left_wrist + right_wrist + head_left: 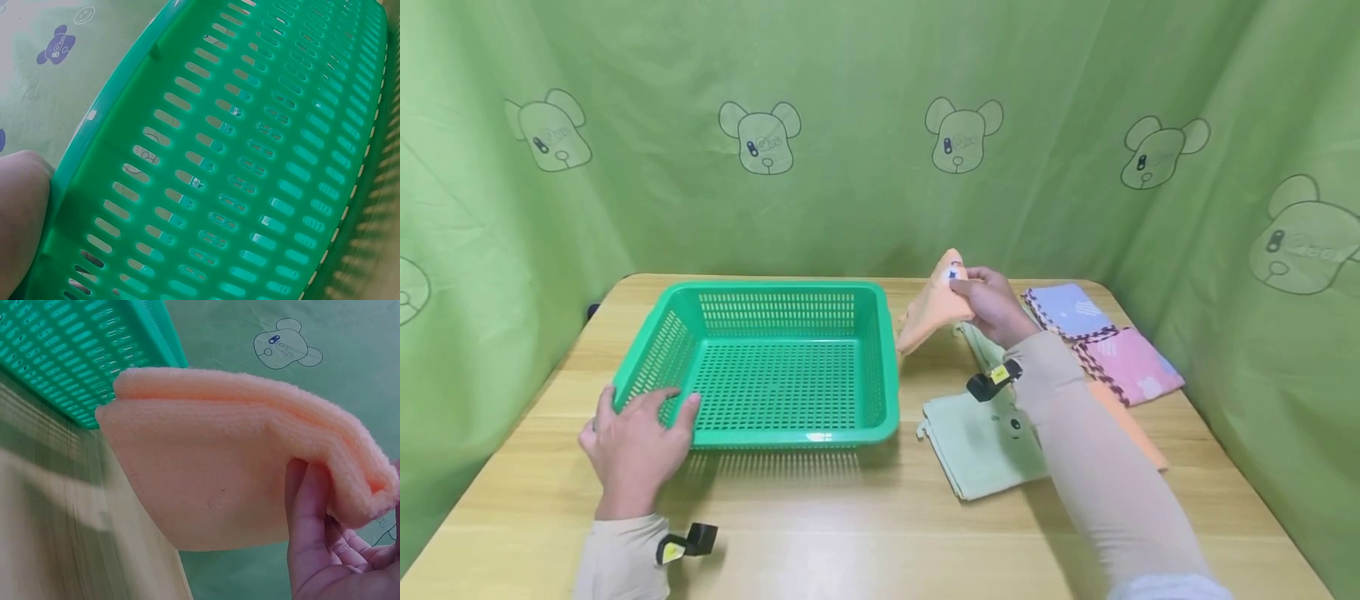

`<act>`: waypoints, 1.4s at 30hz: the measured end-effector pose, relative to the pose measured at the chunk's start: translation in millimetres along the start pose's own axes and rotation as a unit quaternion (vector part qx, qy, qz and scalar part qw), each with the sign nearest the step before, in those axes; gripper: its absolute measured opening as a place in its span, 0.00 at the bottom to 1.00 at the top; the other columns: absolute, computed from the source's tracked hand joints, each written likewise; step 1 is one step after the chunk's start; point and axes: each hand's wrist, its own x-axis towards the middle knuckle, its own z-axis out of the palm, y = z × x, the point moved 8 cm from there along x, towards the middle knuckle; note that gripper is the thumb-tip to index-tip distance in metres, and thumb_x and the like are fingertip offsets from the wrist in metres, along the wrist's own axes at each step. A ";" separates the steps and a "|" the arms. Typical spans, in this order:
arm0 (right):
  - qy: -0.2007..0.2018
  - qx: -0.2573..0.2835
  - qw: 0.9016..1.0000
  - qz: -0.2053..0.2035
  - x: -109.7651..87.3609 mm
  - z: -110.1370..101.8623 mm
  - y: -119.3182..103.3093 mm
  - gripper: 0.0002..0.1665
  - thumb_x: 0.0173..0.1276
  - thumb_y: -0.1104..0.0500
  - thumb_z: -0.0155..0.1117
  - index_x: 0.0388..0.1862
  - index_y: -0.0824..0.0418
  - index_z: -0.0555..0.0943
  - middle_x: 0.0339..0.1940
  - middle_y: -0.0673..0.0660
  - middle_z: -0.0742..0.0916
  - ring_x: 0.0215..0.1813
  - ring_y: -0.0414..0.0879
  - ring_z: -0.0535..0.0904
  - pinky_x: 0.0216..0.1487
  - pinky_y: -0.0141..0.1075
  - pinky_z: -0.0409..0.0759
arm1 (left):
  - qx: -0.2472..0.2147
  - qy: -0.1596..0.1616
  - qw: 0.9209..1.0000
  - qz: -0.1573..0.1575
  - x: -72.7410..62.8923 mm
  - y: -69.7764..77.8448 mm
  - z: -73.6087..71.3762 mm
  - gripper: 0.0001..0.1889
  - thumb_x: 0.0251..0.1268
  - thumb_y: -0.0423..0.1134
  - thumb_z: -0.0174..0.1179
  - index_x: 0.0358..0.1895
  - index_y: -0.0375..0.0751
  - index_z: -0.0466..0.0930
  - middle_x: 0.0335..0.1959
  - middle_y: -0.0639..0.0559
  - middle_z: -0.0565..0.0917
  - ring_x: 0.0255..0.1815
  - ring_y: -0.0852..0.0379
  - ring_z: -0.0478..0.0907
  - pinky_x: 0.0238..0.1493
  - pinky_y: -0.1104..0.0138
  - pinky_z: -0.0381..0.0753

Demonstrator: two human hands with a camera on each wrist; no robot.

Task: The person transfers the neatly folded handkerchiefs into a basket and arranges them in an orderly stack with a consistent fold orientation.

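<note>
A folded orange towel (936, 308) is pinched in my right hand (996, 308), raised above the table just right of the basket. In the right wrist view the towel (206, 456) shows thick folded layers, with fingers at one end. My left hand (636, 442) grips the near left corner of a green plastic basket (891, 392), fingers over its rim. The left wrist view shows the basket's slotted wall (206, 156) and only part of the hand (22, 219). Beneath the right forearm lies a folded pale green towel (970, 450), partly hidden by it.
Right of the arm lie a blue towel (1071, 310) and a pink towel (1138, 367) with checked edging. Another orange towel (1131, 429) lies partly under the forearm. The wooden table (820, 533) meets a green printed curtain (865, 208) behind and at both sides.
</note>
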 end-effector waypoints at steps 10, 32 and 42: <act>-0.003 0.015 1.000 -0.009 -4.2 3.9 -14.6 0.29 0.74 0.64 0.52 0.69 0.71 0.57 0.48 0.59 0.75 0.34 0.40 0.77 0.34 0.27 0.79 | 0.001 -0.004 1.000 -0.002 0.3 -0.4 -0.1 0.32 0.71 0.64 0.43 0.60 0.40 0.75 0.64 0.33 0.73 0.73 0.25 0.41 0.60 0.31 0.44; -0.004 0.070 0.997 -0.036 -11.8 11.3 -44.7 0.24 0.74 0.63 0.54 0.64 0.69 0.60 0.47 0.60 0.76 0.32 0.40 0.79 0.33 0.27 0.80 | -0.002 0.002 1.000 0.001 -2.3 1.4 -1.5 0.33 0.71 0.64 0.43 0.59 0.40 0.76 0.63 0.33 0.73 0.72 0.25 0.42 0.60 0.31 0.44; -0.007 0.090 0.995 -0.038 -14.3 19.6 -49.5 0.17 0.74 0.64 0.54 0.58 0.65 0.64 0.46 0.60 0.77 0.30 0.41 0.78 0.31 0.27 0.78 | -0.001 0.002 1.000 0.002 -2.6 1.9 -2.5 0.32 0.71 0.64 0.44 0.59 0.40 0.76 0.63 0.33 0.74 0.72 0.25 0.43 0.60 0.31 0.44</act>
